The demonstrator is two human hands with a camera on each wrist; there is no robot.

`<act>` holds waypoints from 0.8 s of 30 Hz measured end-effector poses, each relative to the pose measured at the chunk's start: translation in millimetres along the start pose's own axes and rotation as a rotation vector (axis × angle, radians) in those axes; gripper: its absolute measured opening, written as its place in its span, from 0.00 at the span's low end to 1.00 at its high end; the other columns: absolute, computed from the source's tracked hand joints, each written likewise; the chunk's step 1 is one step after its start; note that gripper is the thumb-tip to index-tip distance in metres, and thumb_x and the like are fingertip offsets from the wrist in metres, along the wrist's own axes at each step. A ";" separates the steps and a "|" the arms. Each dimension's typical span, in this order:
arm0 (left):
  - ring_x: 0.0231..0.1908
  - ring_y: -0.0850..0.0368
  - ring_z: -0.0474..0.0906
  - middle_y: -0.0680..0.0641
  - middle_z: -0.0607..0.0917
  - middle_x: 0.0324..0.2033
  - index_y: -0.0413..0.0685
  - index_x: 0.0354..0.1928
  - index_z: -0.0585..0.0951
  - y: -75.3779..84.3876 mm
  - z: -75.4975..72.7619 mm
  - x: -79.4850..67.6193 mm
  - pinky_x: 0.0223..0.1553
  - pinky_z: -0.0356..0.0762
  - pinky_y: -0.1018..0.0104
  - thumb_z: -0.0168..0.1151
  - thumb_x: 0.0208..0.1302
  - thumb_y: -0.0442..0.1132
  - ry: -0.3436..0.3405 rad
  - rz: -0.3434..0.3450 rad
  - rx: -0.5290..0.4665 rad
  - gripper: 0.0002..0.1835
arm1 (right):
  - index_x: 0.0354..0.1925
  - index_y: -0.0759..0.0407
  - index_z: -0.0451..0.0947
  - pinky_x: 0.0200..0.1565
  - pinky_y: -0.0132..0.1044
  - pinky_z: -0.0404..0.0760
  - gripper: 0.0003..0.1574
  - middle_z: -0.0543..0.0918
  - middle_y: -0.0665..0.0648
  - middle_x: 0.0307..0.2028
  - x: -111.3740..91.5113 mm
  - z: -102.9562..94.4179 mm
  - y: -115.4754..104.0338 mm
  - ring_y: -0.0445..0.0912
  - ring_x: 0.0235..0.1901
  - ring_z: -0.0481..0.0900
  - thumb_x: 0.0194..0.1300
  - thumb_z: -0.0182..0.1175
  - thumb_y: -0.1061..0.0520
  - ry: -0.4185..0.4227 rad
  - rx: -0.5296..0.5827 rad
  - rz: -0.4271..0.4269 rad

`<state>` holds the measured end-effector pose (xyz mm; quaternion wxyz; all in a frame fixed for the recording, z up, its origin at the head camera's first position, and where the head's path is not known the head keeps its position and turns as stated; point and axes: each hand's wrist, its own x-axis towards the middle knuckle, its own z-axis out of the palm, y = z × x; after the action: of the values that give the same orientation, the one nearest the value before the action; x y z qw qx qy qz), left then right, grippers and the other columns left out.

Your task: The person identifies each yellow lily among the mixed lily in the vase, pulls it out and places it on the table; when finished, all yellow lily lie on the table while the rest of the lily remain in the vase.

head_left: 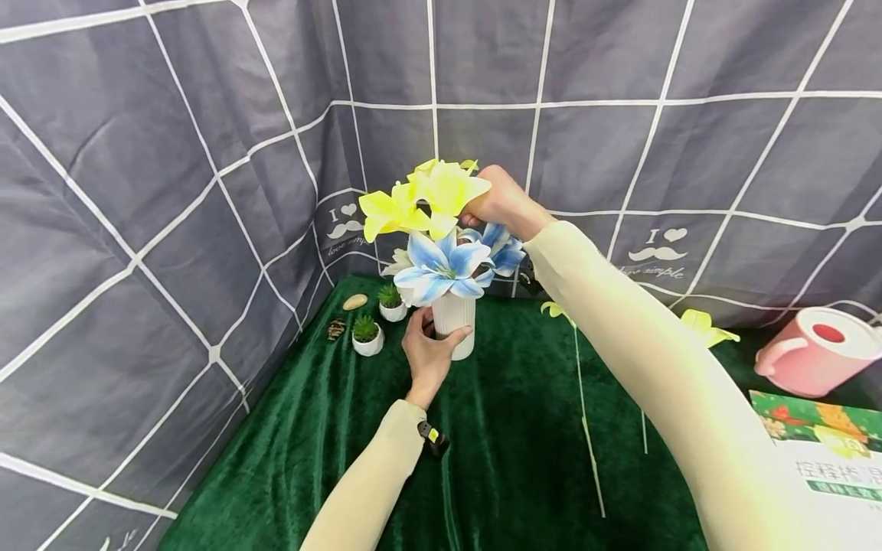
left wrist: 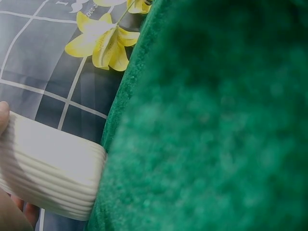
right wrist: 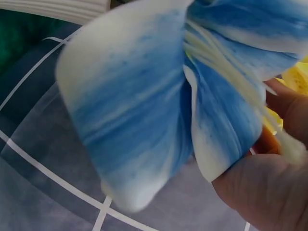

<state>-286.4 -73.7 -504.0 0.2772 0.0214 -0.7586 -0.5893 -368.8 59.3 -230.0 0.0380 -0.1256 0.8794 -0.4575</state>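
A white ribbed vase stands upright on the green cloth, and my left hand grips it low down, the thumb across its front. That ribbed side also fills the lower left of the left wrist view. Blue-and-white artificial lilies spread over the vase's mouth, with a pale bloom behind them. Above these, my right hand holds yellow artificial lilies just under the blooms with curled fingers; the stem is hidden. In the right wrist view a blue petal covers part of that hand.
Two small potted succulents, a tan stone and a brown clump sit left of the vase. To the right lie more yellow lilies, one long stem, a pink jug and a printed packet. Grey checked curtains hang behind.
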 end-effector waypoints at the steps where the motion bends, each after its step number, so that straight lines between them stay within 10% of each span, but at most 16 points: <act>1: 0.50 0.48 0.84 0.48 0.84 0.49 0.55 0.55 0.79 0.5 0.0 0.2 0.51 0.85 0.52 0.82 0.46 0.52 -0.001 -0.001 -0.001 0.34 | 0.21 0.60 0.81 0.25 0.28 0.81 0.17 0.79 0.49 0.10 1.5 1.7 -0.1 0.38 0.13 0.78 0.68 0.57 0.60 -0.013 0.007 0.001; 15: 0.50 0.50 0.83 0.48 0.84 0.50 0.54 0.56 0.79 0.9 -0.2 -0.4 0.53 0.84 0.52 0.83 0.46 0.51 0.003 -0.015 -0.005 0.34 | 0.31 0.59 0.76 0.23 0.28 0.81 0.11 0.75 0.48 0.15 12.6 14.3 1.3 0.38 0.13 0.76 0.72 0.58 0.58 -0.092 -0.009 0.002; 24: 0.52 0.49 0.83 0.47 0.84 0.52 0.53 0.57 0.78 0.3 0.1 0.4 0.55 0.83 0.50 0.82 0.46 0.52 -0.002 -0.015 0.009 0.35 | 0.48 0.55 0.82 0.41 0.28 0.74 0.14 0.80 0.53 0.34 21.6 16.2 1.7 0.46 0.36 0.76 0.74 0.58 0.48 -0.098 -0.320 -0.216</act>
<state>-286.7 -73.6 -503.6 0.2719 0.0278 -0.7613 -0.5880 -387.1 41.8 -239.8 0.0109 -0.2458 0.9194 -0.3067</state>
